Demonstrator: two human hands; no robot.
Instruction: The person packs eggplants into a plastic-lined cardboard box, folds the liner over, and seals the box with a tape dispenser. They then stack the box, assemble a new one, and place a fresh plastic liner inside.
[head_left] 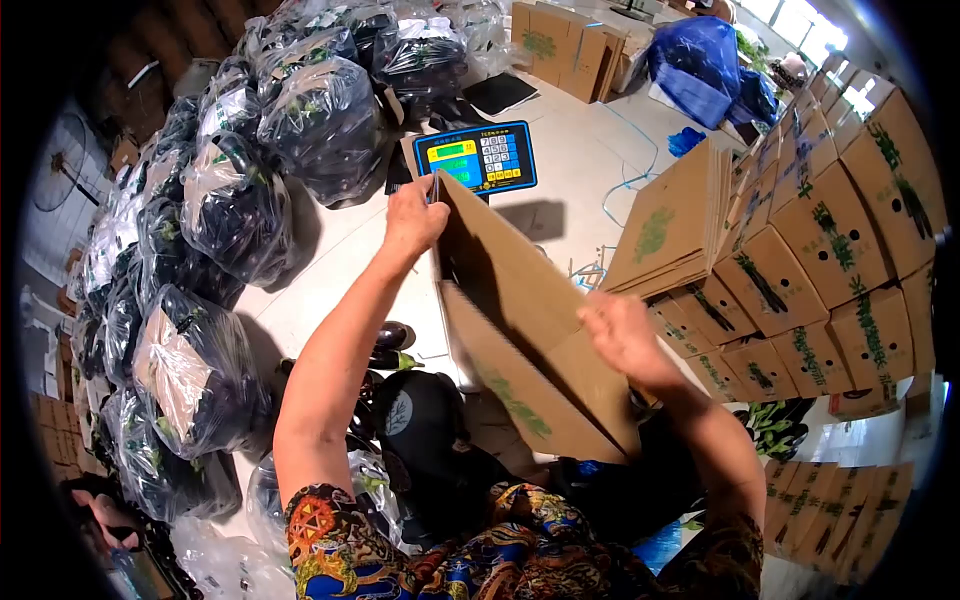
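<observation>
A partly opened cardboard box (510, 270) stands tilted in front of me, its long side panels apart and its inside in shadow. My left hand (415, 215) is closed on the box's far left corner, right below a digital scale display (478, 158) with a lit screen and keypad. On the right panel's upper edge, my right hand (628, 338) is closed, its fingertips partly hidden. A green plant print shows on the near panel. Loose eggplants (392, 345) lie below my left forearm, beside a dark cap (420, 410).
Clear plastic bags (325, 125) of eggplants are heaped along the left. Flattened cartons (655, 225) lean at the right, before stacked printed boxes (825, 220). A blue plastic-wrapped bundle (695, 65) and more flat cardboard (560, 45) stand at the back. Blue strapping (640, 180) trails over the floor.
</observation>
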